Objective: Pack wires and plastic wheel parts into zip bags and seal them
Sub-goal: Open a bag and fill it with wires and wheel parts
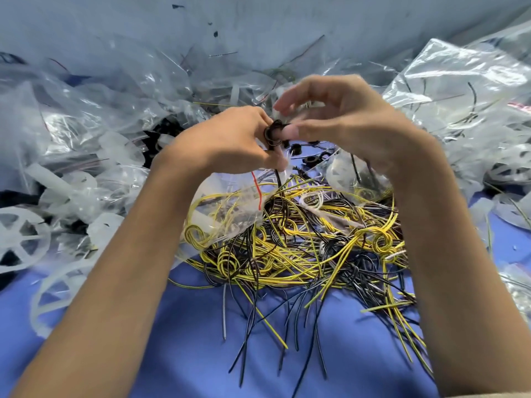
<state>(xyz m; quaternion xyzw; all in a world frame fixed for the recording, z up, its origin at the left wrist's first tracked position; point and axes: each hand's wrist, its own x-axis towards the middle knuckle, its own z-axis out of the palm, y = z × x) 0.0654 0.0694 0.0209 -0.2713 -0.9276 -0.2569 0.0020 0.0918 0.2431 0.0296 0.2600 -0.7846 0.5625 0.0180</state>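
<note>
While both forearms reach in from the near edge, head view, one frame, hands meet at centre, raised above the work surface.

Left hand [230,139]: fingers curled tight, pinching one small black coil of wire [274,133]; a black tail of it hangs down below the fist. One clear plastic zip bag [230,214] with a red strip also hangs beneath this hand, over the left edge of the wire heap; which fingers hold it cannot be made out.

Right hand [344,122]: loosely arched, thumb tip resting against the right side of the coil, forefinger lifted clear above it, slightly blurred. It grips nothing.

Directly below and near of the hands: one tangled heap of yellow, black and white wires [301,242], strands too many to count, lying on a blue cloth [287,354].

Left side: two white spoked plastic wheels [17,242] countable, others hidden under film.

Just beyond the hands: at least two small black plastic rings [311,160] on the cloth.

Crumpled clear plastic bags are piled far left [86,110], and there are more of these on the far right. Some show wires inside.
</note>
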